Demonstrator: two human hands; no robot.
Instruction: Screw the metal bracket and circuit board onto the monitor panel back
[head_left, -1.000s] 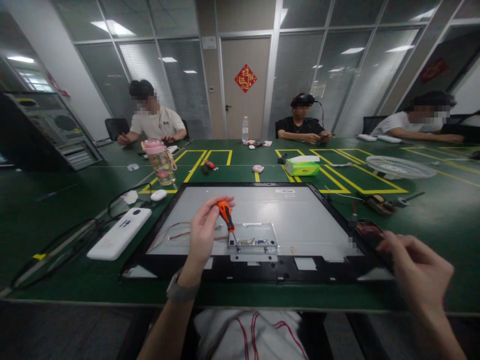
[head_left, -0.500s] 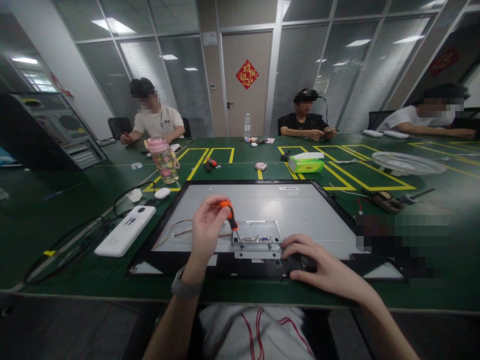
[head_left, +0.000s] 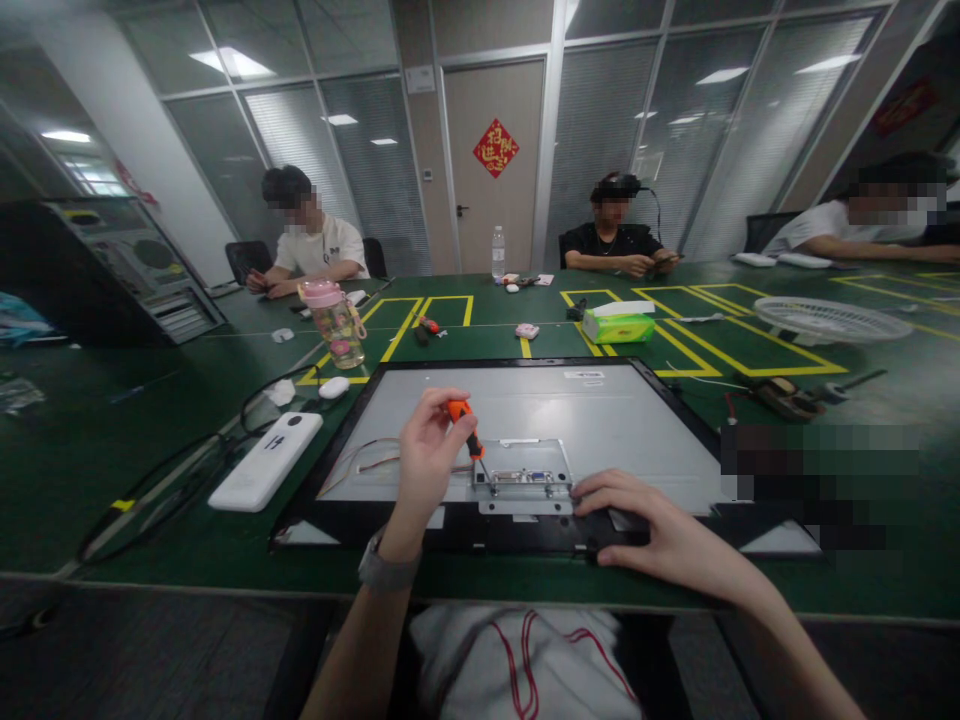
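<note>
A flat monitor panel [head_left: 600,420] lies back side up on the green table in front of me, black frame around a silver sheet. My left hand [head_left: 427,460] is closed on an orange-and-black screwdriver [head_left: 466,428], whose tip stands on the left end of the small metal connector plate [head_left: 525,478] near the panel's front edge. My right hand [head_left: 652,530] lies on the black frame just right of that plate, fingers stretched and pressing down, holding nothing. Thin wires [head_left: 360,462] run across the panel left of my left hand.
A white oblong device [head_left: 266,460] and black cables [head_left: 172,475] lie to the left. Further back stand a pink-lidded bottle [head_left: 335,322], a green tissue box [head_left: 619,325], a white fan grille [head_left: 829,320] and small parts. Three people sit at the table's far side.
One second ago my right hand hung in the air at the right; it has come in and settled on the panel's front frame. My left hand stays with the screwdriver on the plate.
</note>
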